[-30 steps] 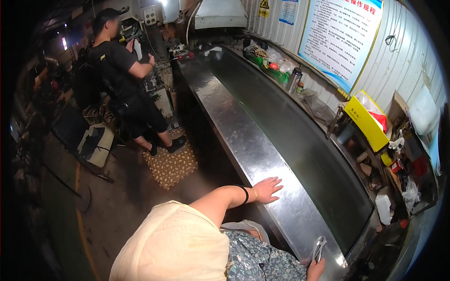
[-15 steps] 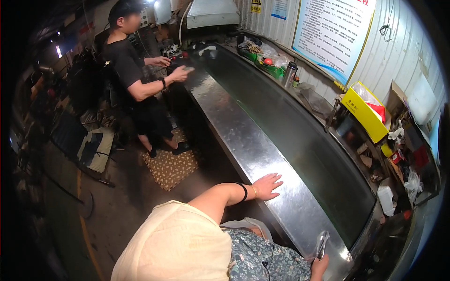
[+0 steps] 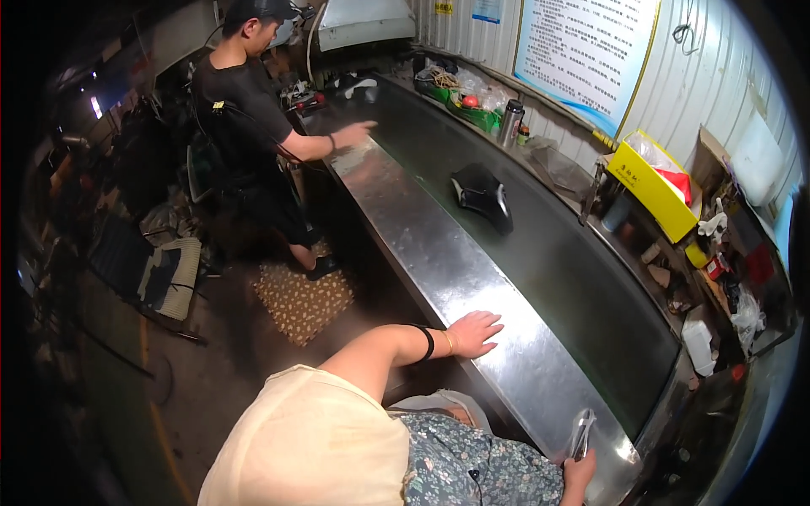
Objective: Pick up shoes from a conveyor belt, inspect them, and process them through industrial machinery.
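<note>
Overall illumination is dim and uneven. The brightest zone is the upper right, where the white wall (image 3: 717, 76) and poster (image 3: 586, 42) are strongly lit. The steel surface (image 3: 472, 287) shows broad glare streaks along its near edge. The floor (image 3: 126, 337) at left falls into deep shadow with little detail. Fisheye distortion bends straight edges toward the rim; a black vignette surrounds the frame. Edge regions are soft; the centre is reasonably sharp.

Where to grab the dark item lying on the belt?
Take the dark item by its raised, rounded near end, coming from the steel rim side where the left hand rests. It lies flat, clear of other things; what it is made of cannot be told.
</note>
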A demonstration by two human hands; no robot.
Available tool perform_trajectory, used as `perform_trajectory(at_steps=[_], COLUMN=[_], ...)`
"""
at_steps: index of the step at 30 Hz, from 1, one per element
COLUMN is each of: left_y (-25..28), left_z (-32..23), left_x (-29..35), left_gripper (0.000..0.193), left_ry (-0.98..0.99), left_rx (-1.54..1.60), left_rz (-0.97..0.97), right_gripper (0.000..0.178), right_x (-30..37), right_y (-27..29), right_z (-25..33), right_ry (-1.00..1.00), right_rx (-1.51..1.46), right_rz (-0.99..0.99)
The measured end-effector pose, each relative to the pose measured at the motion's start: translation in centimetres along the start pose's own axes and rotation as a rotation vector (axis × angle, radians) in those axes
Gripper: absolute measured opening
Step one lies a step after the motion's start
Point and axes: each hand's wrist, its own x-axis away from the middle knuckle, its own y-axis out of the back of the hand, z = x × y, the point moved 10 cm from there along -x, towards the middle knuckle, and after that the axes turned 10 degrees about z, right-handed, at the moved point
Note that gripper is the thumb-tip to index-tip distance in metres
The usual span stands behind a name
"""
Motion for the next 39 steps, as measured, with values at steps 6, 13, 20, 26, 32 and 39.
perform_trajectory(at_steps=[6, 13, 20, 26, 32, 39], left_y=[0.5, 0.1, -0.1, 0.0, 0.3, -0.2], left_z=[0.1, 0.3, 0.3, 0.0, 0.0, 0.3], left_x=[-0.1, 0.0, -0.4, -0.4, -0.3, -0.3], left_gripper=[0.051, 0.053, 0.054, 0.053, 0.052, 0.053], left_ry=[-0.017, 0.007, -0.002, 0.004, 0.000, 0.020], left_rx=[-0.007, 0.005, 0.003, 0.003, 0.009, 0.001], left_rz=[-0.035, 0.022, 0.021, 0.034, 0.025, 0.042], right_gripper=[0.025, 0.021, 0.018, 0.019, 0.021, 0.025], right_x=[-0.7, -1.1, -1.6, -1.9, -1.8, -1.7], right_y=[-0.8, -1.0, -1.3, -1.5, -1.5, -1.3], right_z=[-1.1, -0.1, -0.8, -1.3, -1.4, -0.7], right_ry=[0.046, 0.076, 0.071, 0.043, 0.034, 0.049], right_rx=[-0.029, -0.040, -0.052, -0.093, -0.040, -0.043], right_rz=[0.028, 0.051, 0.044, 0.068, 0.075, 0.082])
